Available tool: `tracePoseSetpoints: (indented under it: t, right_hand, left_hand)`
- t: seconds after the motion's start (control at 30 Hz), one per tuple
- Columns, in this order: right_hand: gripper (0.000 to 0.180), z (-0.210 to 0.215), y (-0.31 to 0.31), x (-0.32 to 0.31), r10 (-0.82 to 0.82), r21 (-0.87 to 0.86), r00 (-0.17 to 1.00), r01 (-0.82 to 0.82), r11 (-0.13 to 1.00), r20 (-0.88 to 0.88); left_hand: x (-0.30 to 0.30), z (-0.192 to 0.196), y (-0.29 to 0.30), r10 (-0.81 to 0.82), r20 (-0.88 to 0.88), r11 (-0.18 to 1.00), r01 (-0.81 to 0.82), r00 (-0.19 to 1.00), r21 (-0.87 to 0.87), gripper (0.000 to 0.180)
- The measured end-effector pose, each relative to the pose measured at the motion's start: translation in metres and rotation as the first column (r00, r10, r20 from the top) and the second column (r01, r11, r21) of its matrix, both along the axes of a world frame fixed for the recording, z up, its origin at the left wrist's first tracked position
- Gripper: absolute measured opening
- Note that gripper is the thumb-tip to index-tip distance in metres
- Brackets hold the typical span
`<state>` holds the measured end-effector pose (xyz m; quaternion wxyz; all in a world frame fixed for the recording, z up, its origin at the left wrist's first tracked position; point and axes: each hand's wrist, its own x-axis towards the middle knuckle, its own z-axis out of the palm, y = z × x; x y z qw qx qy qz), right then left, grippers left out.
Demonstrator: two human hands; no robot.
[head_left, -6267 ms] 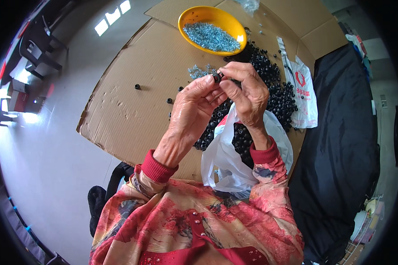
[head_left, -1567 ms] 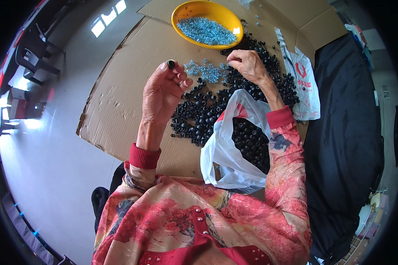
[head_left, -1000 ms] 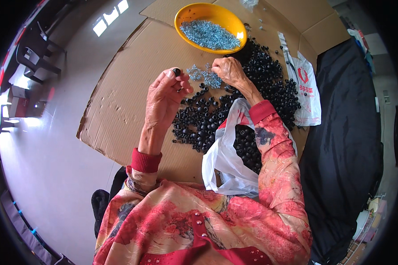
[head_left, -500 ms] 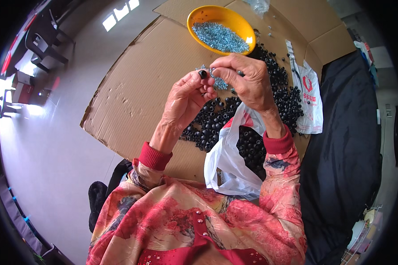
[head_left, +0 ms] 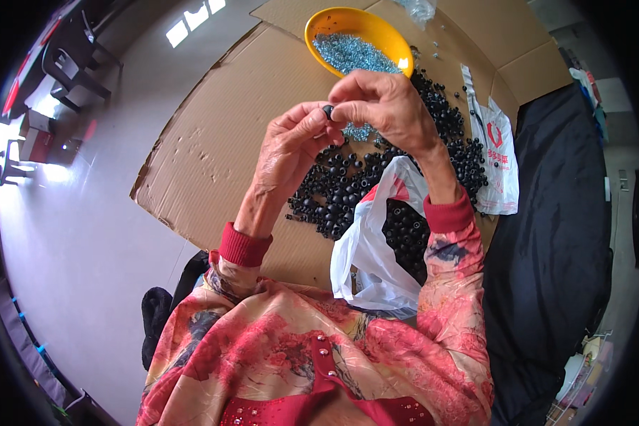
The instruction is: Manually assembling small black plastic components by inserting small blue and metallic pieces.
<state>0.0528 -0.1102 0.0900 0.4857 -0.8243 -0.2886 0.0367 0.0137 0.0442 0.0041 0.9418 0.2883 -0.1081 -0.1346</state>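
The left hand's (head_left: 285,149) grip is pinched on a bead (head_left: 328,111), small, black, rounded; the right hand's (head_left: 396,113) is at it, closure unclear.

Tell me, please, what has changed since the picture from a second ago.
The right hand has moved left from the small bluish pieces on the cardboard, and the left hand has come right, so their fingertips now meet at the black piece. Whether the right hand holds something small is hidden. The left hand kept its grip on the black piece; the yellow bowl and open white bag stayed put.
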Motion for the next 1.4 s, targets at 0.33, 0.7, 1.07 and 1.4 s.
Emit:
tracePoseSetpoints:
  t: [0.33, 0.7, 1.07, 1.4]
  right_hand:
    - [0.028, 0.005, 0.014, 0.019, 0.159, 0.030, 0.918, -0.159, 0.987, -0.364]
    - [0.009, -0.065, 0.010, 0.015, 0.107, -0.262, 0.994, -0.109, 0.959, -0.021]
    - [0.016, -0.122, 0.017, 0.018, 0.322, -0.573, 0.878, -0.068, 0.817, 0.355]
    - [0.006, -0.111, 0.025, 0.013, 0.358, -0.633, 0.843, -0.027, 0.774, 0.402]
  left_hand:
    - [0.009, 0.009, 0.022, 0.157, 0.099, 0.970, -0.172, 0.983, 0.169, 0.022]
    - [0.013, 0.003, 0.049, 0.238, 0.056, 0.970, -0.240, 0.970, 0.031, 0.022]
    - [0.012, -0.001, 0.047, 0.273, 0.000, 0.960, -0.273, 0.962, 0.065, 0.022]
    - [0.013, -0.004, 0.047, 0.254, -0.017, 0.964, -0.252, 0.967, 0.085, 0.020]
